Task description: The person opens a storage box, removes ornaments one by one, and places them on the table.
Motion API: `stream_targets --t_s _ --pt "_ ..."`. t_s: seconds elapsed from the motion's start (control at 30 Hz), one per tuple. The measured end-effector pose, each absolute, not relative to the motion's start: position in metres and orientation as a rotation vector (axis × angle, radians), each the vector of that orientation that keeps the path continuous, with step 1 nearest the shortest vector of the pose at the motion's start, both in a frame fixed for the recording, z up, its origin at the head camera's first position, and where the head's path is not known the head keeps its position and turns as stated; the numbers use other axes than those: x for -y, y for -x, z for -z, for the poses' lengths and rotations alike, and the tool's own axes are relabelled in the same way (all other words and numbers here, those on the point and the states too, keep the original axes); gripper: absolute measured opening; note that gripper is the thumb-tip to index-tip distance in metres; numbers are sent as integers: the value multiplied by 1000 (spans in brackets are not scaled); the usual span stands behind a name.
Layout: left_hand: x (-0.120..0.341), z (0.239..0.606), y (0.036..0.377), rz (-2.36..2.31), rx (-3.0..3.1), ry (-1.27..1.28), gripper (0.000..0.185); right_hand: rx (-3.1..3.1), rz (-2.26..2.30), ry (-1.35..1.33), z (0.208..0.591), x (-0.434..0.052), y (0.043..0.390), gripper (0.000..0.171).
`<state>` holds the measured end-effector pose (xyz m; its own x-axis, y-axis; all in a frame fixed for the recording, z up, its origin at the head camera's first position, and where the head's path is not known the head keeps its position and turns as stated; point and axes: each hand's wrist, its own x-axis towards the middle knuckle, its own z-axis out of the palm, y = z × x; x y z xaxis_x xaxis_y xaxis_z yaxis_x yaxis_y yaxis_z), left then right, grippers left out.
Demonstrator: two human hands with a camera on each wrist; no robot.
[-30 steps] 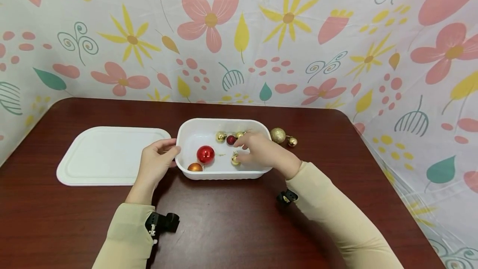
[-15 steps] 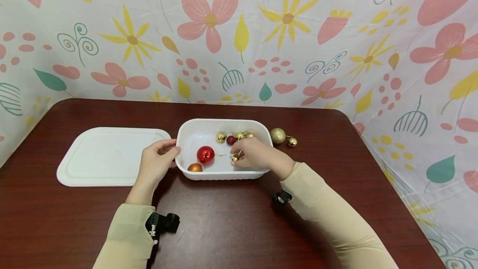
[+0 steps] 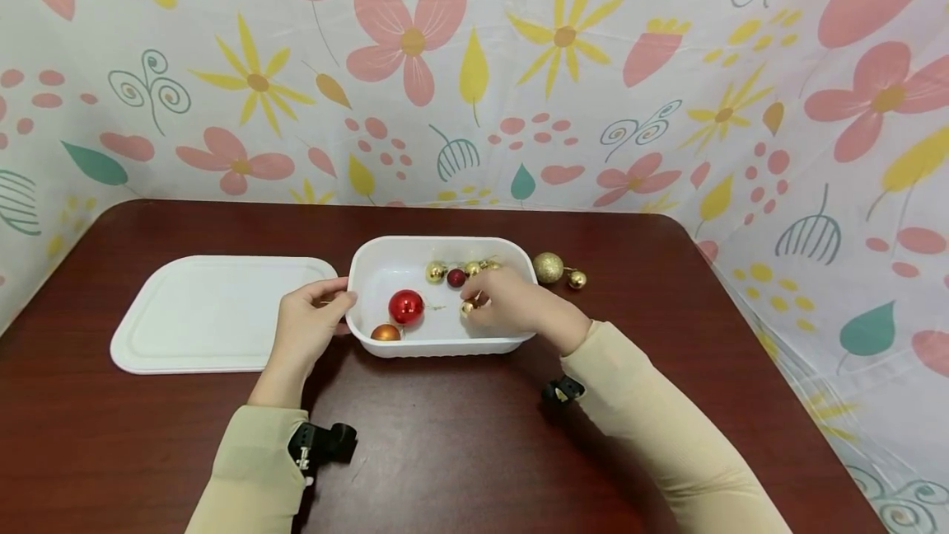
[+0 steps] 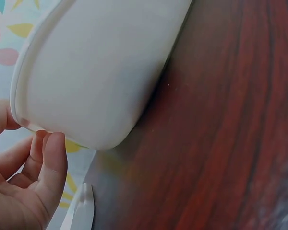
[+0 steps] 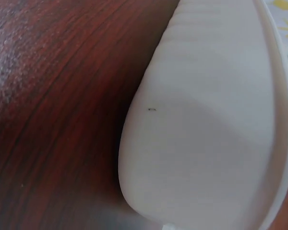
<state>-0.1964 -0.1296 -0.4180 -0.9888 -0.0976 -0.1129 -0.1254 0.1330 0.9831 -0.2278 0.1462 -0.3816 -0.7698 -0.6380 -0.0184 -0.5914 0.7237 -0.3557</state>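
A small gold bauble [image 3: 467, 308] is pinched by the right hand [image 3: 511, 303] inside the white tub [image 3: 371, 258], whose left rim is gripped by the left hand [image 3: 307, 328], with the lid [image 3: 215, 311] lying left.

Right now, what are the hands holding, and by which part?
The left hand grips the white tub by its left end rim. The right hand pinches a small gold bauble inside it; which part cannot be told.

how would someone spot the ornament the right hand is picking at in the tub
Find the white tub in the middle of the dark red table. Inside it, at the tips of the right hand, lies a small gold ball. It sits alone near the front wall, apart from the gold and dark red balls along the back wall and smaller than the shiny red ball.
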Motion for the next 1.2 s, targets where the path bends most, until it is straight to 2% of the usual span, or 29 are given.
stream_targets --t_s 0.63,1.2 --pt "129 421 195 -2041 -2334 231 32 -2984 852 748 363 -185 214 28" --pt "129 420 195 -2042 -2343 226 35 -3158 1000 406 368 -242 217 29"
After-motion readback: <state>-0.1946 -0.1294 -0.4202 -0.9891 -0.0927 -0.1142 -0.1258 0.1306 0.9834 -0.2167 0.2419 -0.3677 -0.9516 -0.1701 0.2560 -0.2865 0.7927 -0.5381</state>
